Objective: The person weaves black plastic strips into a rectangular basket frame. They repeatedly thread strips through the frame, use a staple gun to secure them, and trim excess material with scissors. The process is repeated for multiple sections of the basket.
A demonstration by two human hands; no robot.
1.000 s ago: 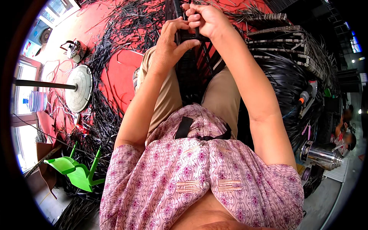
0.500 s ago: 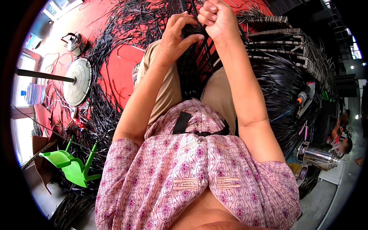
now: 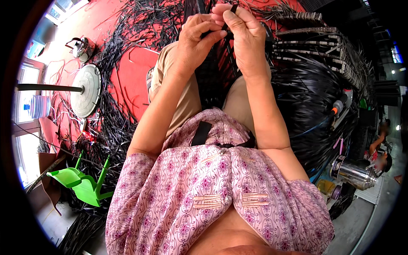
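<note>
My right hand [image 3: 245, 40] is closed in a pinch on a flat black strip [image 3: 233, 9], whose end sticks up past the thumb. Close beside it, my left hand [image 3: 196, 38] has its fingers curled, thumb and fingertips together around the lower part of the strip. Both hands are over a dark frame [image 3: 209, 78] standing between my knees, with black strands on it. Shadow hides much of the frame, and my fingers cover where the strip meets it.
Loose black strips [image 3: 136, 25] litter the red floor [image 3: 134, 76]. Right of me lie stacked woven panels [image 3: 306, 46], a black strip bundle [image 3: 306, 93] and a metal flask [image 3: 355, 172]. Leftward are a kettle [image 3: 83, 49], round stand base [image 3: 86, 91] and green plastic piece [image 3: 87, 189]. Another person [image 3: 378, 148] is far right.
My right hand has come down and turned from a fist to a thumb-and-finger pinch, with the black strip now showing. The left hand has closed in slightly beside it.
</note>
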